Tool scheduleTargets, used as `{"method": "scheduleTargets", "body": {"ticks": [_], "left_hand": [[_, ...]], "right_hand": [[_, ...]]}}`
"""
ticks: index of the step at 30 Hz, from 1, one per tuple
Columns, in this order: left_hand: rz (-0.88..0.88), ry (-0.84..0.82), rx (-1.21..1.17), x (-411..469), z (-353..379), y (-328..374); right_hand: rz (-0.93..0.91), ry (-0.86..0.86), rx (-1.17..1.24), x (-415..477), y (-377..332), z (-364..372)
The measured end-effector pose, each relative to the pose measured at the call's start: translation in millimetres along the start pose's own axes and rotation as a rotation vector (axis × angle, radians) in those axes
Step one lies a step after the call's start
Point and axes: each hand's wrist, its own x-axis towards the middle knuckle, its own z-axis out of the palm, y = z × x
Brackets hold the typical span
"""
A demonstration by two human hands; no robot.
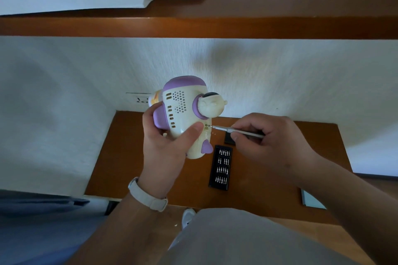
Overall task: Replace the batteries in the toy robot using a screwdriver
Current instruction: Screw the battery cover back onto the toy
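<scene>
A cream and purple toy robot (183, 105) is held up above the brown table, its back with speaker holes and slots facing me. My left hand (165, 146) grips its body, thumb pressed near a small screw hole. My right hand (265, 142) pinches a thin silver screwdriver (237, 131), whose tip sits in that hole at the toy's lower back. No batteries are visible.
A black tray of screwdriver bits (220, 168) lies on the brown table (269, 189) below the toy, with a small black lid (229, 137) beyond it. A wall socket (141, 99) sits behind the toy. White walls close in the table at the left and rear.
</scene>
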Motion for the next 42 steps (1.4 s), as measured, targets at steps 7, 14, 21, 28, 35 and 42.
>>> {"method": "scheduleTargets", "body": {"ticks": [7, 14, 21, 28, 35, 42], "left_hand": [[-0.001, -0.006, 0.026, -0.5, 0.7, 0.5], [0.016, -0.016, 0.094, -2.1, -0.6, -0.5], [0.092, 0.006, 0.174, -2.9, -2.6, -2.6], [0.215, 0.017, 0.272, -2.5, -3.5, -6.5], [0.243, 0.001, 0.255, -4.2, 0.9, -7.2], [0.232, -0.02, 0.271, -6.0, 3.3, -8.9]], "right_hand": [[0.015, 0.003, 0.0, -1.3, 0.9, 1.6], [0.036, -0.012, 0.014, -2.6, 1.2, 4.8], [0.006, -0.002, -0.046, -3.4, 1.5, 7.3], [-0.059, -0.003, -0.189, -4.0, -0.2, 7.1], [-0.054, 0.027, -0.194, -5.4, 0.5, 7.2], [-0.005, -0.03, -0.125, -7.7, 2.3, 2.9]]}}
